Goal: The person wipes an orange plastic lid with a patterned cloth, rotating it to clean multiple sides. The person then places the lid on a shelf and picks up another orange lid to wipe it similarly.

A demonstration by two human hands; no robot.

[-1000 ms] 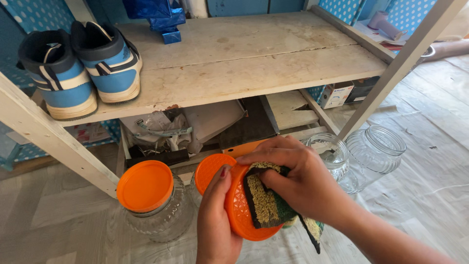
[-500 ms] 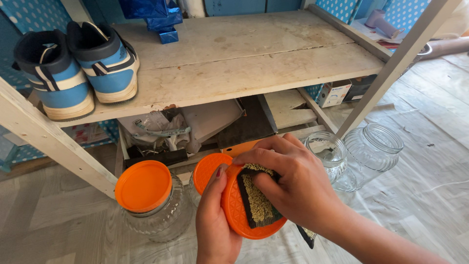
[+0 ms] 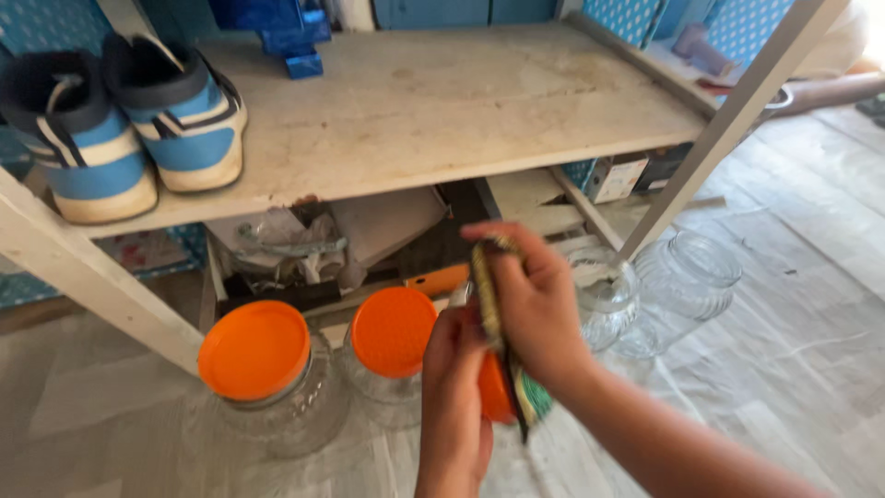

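Observation:
My left hand [image 3: 454, 406] holds an orange lid [image 3: 495, 389] turned on edge, so only a sliver of it shows. My right hand [image 3: 530, 304] presses a green and yellow scrubbing sponge [image 3: 487, 293] against the lid's face. Just left of my hands stand two clear glass jars with orange lids, one jar [image 3: 392, 337] close to my left hand and another jar [image 3: 256, 355] further left. Two clear jars without lids, a nearer open jar [image 3: 604, 295] and a farther open jar [image 3: 687, 277], lie to the right on the floor.
A worn white wooden shelf [image 3: 433, 101] stands ahead with a pair of blue and white sneakers [image 3: 120, 120] at its left and a blue plastic item [image 3: 290, 37] at the back. Clutter and boxes sit beneath it. A slanted shelf post [image 3: 719, 129] runs down at right.
The lid has turned from facing up to standing on edge between my hands. The sponge has moved up along it, and the view has moved closer to the shelf.

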